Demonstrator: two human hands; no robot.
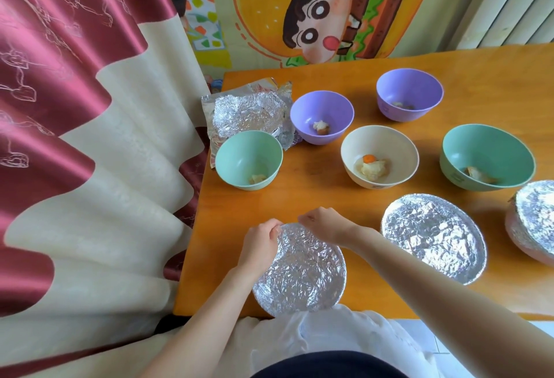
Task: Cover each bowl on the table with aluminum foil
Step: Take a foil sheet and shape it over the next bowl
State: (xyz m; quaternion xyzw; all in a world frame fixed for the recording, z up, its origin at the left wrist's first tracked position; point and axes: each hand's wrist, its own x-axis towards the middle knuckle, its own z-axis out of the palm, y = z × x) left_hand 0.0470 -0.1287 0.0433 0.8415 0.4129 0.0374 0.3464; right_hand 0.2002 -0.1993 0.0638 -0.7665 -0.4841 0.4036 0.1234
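Foil [302,266], crinkled, is laid over the nearest bowl [269,296], at the worktop's [314,195] front edge. Its far rim is pinched by left hand [260,243] and right hand [322,223], set close together. Crimping is best carried round the rim in small pinches, the sheet kept taut and untorn.

No readable text, faint mark on cream bowl [378,185], too blurred
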